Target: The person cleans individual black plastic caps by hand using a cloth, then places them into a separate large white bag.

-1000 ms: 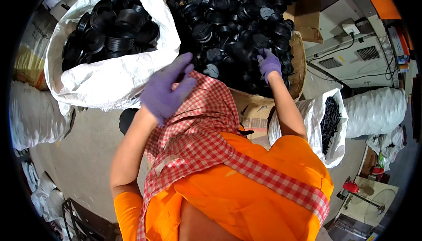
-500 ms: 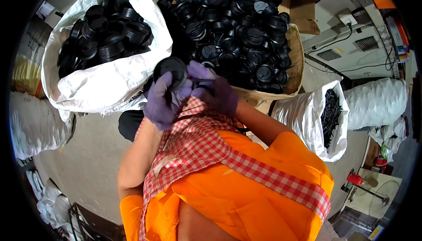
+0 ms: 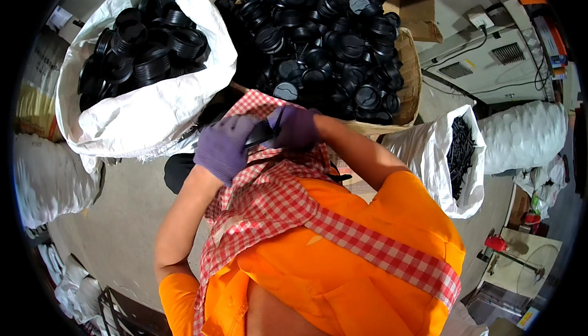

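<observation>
Close in front of my checked apron, my two gloved hands work on one black round plastic lid (image 3: 260, 134), now tilted nearly edge-on. My left hand (image 3: 220, 146), in a purple glove, is closed on its left side. My right hand (image 3: 295, 128), gloved alike, is closed at its right side; its fingertips are partly hidden. A thin dark strip (image 3: 264, 160) shows just below the lid; I cannot tell whether it is attached. Beyond my hands lies a heap of similar black lids (image 3: 324, 42) in a cardboard box (image 3: 409, 79).
At the left, an open white woven sack (image 3: 141, 124) holds stacked black lids (image 3: 153, 60). To the right stands a smaller white sack (image 3: 422, 146) of thin black pieces (image 3: 460, 155). Behind it are a full white sack (image 3: 523, 137) and a grey cabinet (image 3: 502, 54) with a cable.
The lid, earlier facing up with its round face showing, has turned edge-on and come lower between my hands. My right hand has moved in against it, and my left hand has turned palm-down.
</observation>
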`<state>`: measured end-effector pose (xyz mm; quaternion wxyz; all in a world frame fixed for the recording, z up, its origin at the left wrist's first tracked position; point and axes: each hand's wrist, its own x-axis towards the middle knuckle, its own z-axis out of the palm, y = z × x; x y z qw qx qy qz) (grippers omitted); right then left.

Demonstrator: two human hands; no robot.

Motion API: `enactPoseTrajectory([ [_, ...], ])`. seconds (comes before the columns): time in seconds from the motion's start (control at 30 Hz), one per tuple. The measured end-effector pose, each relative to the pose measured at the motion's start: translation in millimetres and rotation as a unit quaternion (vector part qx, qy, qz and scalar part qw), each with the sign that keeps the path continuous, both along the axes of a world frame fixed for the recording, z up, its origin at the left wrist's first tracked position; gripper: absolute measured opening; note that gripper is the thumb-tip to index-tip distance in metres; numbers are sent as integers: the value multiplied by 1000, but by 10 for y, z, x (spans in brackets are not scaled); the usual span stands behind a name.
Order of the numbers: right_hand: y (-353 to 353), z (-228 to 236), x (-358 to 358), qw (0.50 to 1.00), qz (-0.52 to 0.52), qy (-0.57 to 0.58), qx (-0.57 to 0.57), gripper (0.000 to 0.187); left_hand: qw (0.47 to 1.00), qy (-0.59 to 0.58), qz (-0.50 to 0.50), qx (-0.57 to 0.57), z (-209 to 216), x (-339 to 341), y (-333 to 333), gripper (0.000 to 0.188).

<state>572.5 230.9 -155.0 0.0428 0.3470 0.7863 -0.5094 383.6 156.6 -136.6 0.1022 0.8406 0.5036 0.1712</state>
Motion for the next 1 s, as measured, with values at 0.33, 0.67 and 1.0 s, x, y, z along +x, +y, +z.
enactPoseTrajectory([
  [0.33,90,-188,-215,804,-189,539,-166,27,536,-754,101,-366,40,218,-94,64],
  [0.67,669,-886,1012,798,-351,-17,490,31,953,-181,83,227,588,-289,292,50],
  [1.0,580,-1440,2275,830,-355,-284,322,26,864,158,332,344,765,-769,667,78],
])
